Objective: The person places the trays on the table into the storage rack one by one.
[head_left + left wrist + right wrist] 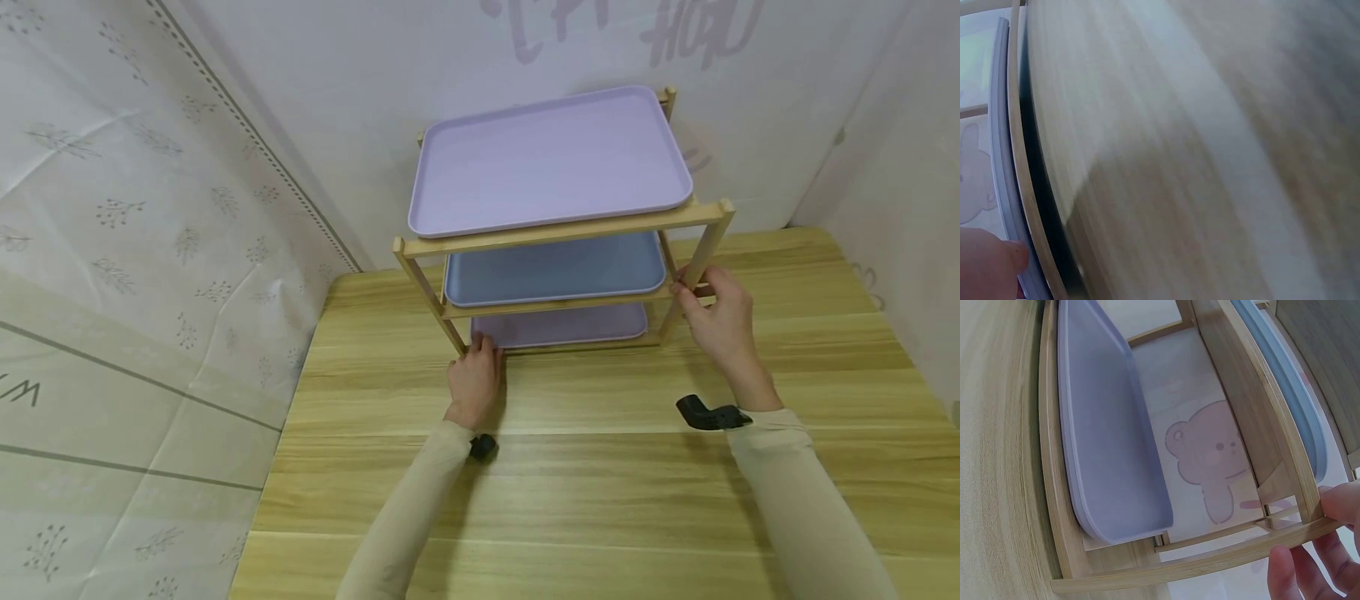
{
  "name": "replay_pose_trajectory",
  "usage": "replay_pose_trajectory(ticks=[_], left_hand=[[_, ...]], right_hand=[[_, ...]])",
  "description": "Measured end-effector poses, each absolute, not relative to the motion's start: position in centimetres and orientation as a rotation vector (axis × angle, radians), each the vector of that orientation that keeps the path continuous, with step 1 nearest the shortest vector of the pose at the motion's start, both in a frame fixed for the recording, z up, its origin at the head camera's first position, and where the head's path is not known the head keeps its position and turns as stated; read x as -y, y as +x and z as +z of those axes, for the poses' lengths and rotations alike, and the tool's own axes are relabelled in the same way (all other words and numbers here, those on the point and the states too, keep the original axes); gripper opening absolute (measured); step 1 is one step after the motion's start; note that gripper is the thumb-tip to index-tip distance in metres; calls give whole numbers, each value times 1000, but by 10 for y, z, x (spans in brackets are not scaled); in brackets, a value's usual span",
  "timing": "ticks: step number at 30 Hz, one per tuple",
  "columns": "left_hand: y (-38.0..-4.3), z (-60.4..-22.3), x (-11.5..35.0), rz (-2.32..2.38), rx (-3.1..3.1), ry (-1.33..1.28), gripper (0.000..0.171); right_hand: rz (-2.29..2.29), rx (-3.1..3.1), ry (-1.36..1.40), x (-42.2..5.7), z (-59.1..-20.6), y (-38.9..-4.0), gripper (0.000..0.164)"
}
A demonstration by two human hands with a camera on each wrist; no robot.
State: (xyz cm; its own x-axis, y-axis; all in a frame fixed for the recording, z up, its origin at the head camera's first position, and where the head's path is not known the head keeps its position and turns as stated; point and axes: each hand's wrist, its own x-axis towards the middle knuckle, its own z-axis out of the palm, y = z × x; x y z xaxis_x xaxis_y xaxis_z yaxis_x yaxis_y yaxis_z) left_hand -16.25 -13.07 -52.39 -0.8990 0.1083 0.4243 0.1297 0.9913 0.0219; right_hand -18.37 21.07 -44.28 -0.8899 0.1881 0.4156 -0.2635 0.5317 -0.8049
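Beige sleeves reach over the pale, grained wooden table (pixel 600 467) toward a three-tier rack (pixel 562 233) of slim light-wood rods, standing at the table's far edge by the wall. Its top tier carries a smooth lilac tray (pixel 547 158) with rounded corners; the middle holds a blue tray (pixel 555 267), the lowest another lilac tray (pixel 562 327). At the rack's front left foot, the left hand (pixel 474 379) touches the lowest tier; its fingers' curl is hidden. At the front right post, the right hand (pixel 720 312) pinches the wood.
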Motion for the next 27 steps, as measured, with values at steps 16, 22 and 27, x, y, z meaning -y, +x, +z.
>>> replay_pose_trajectory(ticks=[16,22,27], left_hand=[[-171,-525,130,-64,2699,-163,25],[-171,-524,131,-71,2738,-160,24],[-171,-524,132,-78,2750,-169,23]], right_hand=[[1325,2314,59,-211,-443,-184,18],[1320,2304,75,-211,-443,-184,18],[1326,2303,69,-211,-444,-183,17]])
